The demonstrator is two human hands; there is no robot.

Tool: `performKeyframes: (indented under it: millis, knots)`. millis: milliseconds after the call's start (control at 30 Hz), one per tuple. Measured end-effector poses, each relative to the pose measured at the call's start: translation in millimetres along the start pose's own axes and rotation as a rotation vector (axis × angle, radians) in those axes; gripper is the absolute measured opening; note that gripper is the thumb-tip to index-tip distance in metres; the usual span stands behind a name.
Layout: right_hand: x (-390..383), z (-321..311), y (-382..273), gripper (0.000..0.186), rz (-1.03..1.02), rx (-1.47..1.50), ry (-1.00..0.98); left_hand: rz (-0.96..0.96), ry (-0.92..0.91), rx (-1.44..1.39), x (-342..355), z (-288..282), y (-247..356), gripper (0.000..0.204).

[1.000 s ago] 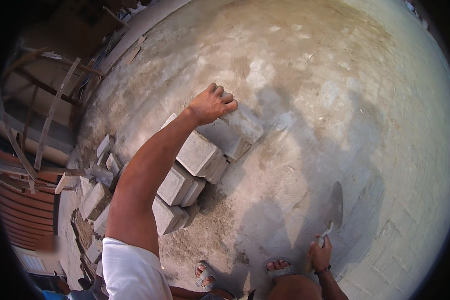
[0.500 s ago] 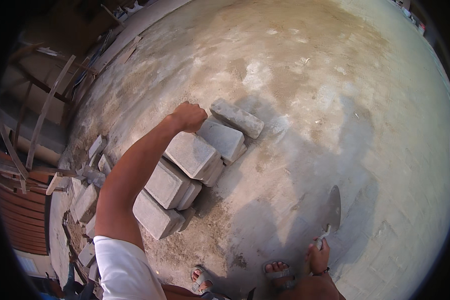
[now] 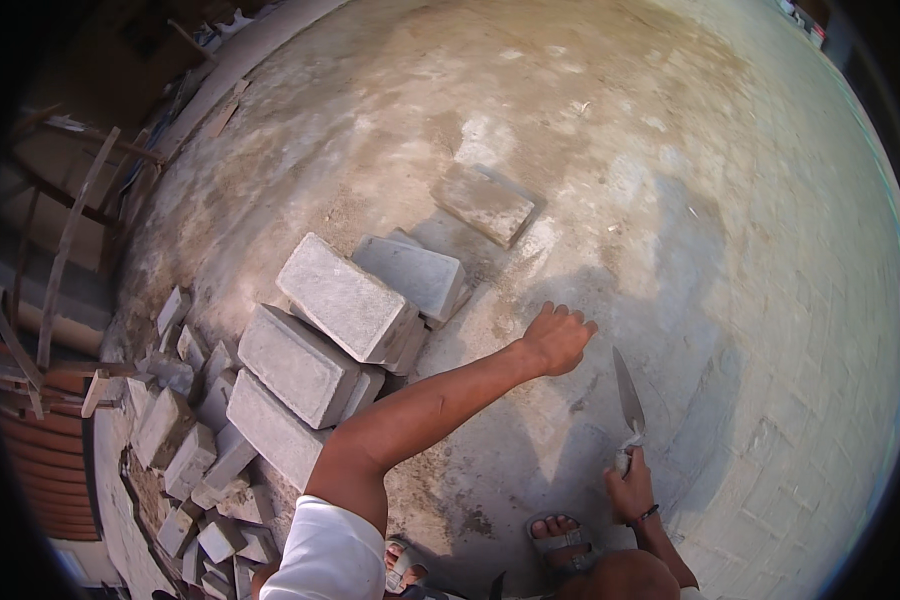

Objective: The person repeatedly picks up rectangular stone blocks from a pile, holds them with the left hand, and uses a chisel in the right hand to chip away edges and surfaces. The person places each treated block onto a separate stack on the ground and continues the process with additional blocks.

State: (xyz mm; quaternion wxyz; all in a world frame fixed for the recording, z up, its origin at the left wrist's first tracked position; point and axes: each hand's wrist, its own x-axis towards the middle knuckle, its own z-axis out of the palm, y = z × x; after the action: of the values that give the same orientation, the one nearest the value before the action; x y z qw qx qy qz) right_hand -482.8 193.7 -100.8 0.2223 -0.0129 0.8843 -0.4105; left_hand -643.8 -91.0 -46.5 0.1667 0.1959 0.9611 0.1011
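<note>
My right hand (image 3: 630,487) is closed round the handle of a pointed trowel (image 3: 627,395), its blade held over the ground at the right. Out in front, my left hand (image 3: 560,338) has its fingers curled in; its palm faces down and hides whatever may be in it. Left of that hand and partly behind my arm, large grey concrete blocks (image 3: 340,292) lie stacked in a row. One more block (image 3: 485,203) lies apart beyond the far end of the row.
Smaller bricks (image 3: 188,460) lie in a loose heap at the left. A wooden frame (image 3: 75,235) stands behind them. Dusty ground (image 3: 390,120) stretches ahead, with paving (image 3: 800,470) at the right. My sandalled feet (image 3: 560,540) are close below the trowel.
My left hand has swung right, from beside the blocks to near the trowel. The trowel blade has turned edge-on. The view has shifted, and the farthest block now appears farther from the row.
</note>
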Motion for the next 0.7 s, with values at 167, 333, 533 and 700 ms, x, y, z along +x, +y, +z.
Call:
performKeyframes:
  millis: [167,333,533,700]
  knots:
    - [13,-9,0,0.045,-0.037,-0.095,0.043,-0.064,0.068,0.177,37,9,-24,0.045]
    - [-16,-13,22,0.045,0.157,0.044,-0.035,-0.208,-0.084,0.476,96,-37,-129,0.076]
    - [-92,-26,68,0.047,0.284,-0.081,-0.059,-0.321,-0.21,0.521,122,-30,-215,0.123]
    - [-99,-47,43,0.047,0.572,0.119,-0.144,-0.24,-0.275,0.559,123,-54,-193,0.119]
